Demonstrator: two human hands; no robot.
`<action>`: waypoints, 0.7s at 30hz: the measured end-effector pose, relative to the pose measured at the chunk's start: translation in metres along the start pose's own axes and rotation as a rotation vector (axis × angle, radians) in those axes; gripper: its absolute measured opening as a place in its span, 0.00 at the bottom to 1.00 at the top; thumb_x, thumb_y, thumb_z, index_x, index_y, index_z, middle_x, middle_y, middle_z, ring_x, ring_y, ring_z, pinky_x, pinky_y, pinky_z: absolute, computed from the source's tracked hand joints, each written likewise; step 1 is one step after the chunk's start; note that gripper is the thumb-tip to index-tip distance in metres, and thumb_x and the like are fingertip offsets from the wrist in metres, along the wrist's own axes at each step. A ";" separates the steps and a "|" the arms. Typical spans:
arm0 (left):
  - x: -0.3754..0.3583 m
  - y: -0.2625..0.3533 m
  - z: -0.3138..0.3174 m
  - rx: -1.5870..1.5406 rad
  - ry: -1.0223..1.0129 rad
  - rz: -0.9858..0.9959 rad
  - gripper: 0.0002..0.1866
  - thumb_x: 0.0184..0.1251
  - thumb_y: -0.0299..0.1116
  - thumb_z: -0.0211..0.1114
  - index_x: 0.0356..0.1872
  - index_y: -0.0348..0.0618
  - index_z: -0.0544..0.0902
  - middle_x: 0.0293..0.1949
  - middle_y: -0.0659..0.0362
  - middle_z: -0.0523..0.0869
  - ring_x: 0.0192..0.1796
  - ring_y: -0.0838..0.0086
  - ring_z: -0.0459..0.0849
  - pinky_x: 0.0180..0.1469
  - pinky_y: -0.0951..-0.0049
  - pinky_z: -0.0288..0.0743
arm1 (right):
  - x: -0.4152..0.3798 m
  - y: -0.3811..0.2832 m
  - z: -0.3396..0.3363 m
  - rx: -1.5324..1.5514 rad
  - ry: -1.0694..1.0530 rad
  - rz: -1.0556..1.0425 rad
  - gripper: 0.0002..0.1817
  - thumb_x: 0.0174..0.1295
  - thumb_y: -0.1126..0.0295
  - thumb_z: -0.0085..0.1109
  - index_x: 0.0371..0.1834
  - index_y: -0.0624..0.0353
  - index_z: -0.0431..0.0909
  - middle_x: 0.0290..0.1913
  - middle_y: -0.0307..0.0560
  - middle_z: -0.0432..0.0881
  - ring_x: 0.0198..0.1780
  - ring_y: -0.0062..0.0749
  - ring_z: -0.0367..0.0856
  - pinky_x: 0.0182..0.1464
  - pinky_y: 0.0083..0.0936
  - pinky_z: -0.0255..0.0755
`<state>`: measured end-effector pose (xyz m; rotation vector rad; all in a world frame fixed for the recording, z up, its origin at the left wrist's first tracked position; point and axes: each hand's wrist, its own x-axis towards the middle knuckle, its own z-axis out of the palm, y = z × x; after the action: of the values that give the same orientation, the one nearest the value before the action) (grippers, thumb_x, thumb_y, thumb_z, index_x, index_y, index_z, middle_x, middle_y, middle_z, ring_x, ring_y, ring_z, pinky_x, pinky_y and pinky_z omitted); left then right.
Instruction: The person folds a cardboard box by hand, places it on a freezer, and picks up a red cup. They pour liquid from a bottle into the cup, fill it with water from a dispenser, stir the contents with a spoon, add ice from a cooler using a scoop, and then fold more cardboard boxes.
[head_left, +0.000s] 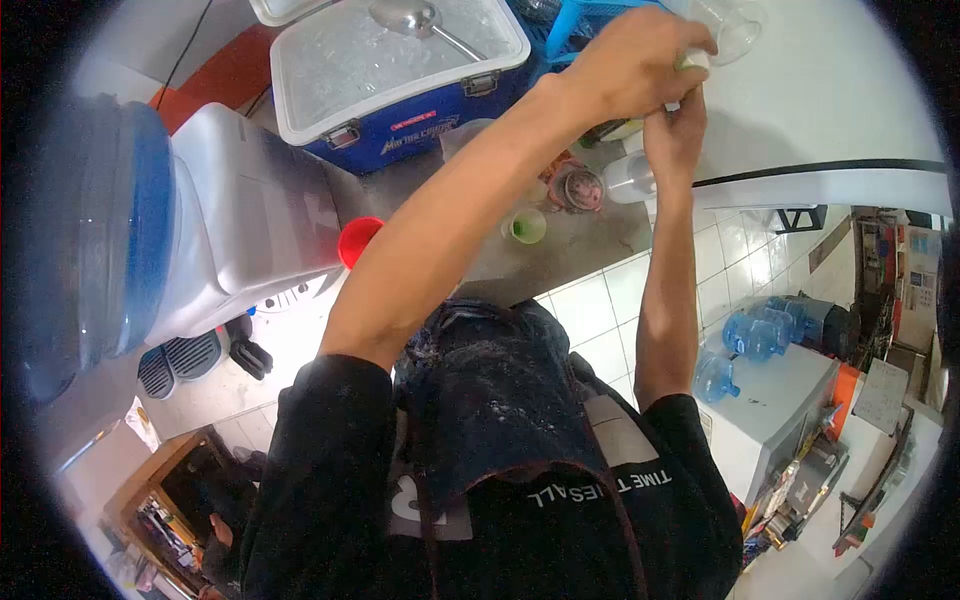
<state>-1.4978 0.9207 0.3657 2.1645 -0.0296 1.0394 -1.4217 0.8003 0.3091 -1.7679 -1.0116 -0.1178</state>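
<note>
My left hand [645,62] is closed around a small whitish-green thing [693,62] at the top right of the head view. Its kind is mostly hidden by my fingers. Just below, my right hand [678,135] has its fingers closed and meets the left at that thing; what it grips itself I cannot make out. A clear plastic cup [740,35] is right beside my left fingertips, over the white surface. Under my arms stand a light green cup [525,226], a round clear container [580,190] with pinkish contents, and a translucent container [628,178].
A blue cooler [400,140] full of ice, with a metal scoop [405,15] in it, stands left of my hands. Nearby are a blue plastic basket [568,25], a red cup [358,240] and a water dispenser [250,200]. Blue water bottles [755,335] stand at right.
</note>
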 end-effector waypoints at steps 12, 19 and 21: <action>-0.023 -0.068 0.075 0.254 -0.026 0.093 0.19 0.61 0.35 0.66 0.53 0.45 0.86 0.50 0.47 0.86 0.55 0.51 0.82 0.64 0.54 0.73 | -0.013 0.095 0.045 -0.211 0.071 0.000 0.28 0.63 0.63 0.64 0.64 0.64 0.71 0.60 0.64 0.79 0.60 0.58 0.78 0.60 0.45 0.71; -0.026 -0.077 0.079 0.250 -0.082 -0.089 0.18 0.59 0.35 0.66 0.50 0.43 0.85 0.47 0.45 0.87 0.54 0.47 0.83 0.64 0.51 0.72 | -0.008 0.104 0.045 -0.018 -0.014 0.169 0.25 0.65 0.62 0.62 0.61 0.63 0.74 0.58 0.64 0.80 0.60 0.61 0.78 0.60 0.46 0.71; -0.025 -0.079 0.080 0.324 -0.086 -0.053 0.22 0.59 0.37 0.67 0.56 0.43 0.83 0.49 0.44 0.86 0.56 0.47 0.81 0.66 0.50 0.71 | -0.007 0.103 0.045 -0.038 -0.025 0.099 0.29 0.59 0.72 0.67 0.64 0.68 0.70 0.58 0.68 0.80 0.62 0.62 0.78 0.62 0.47 0.71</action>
<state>-1.4358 0.9229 0.2682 2.4860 0.1669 0.9738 -1.3729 0.8225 0.2098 -1.8546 -0.9431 -0.0534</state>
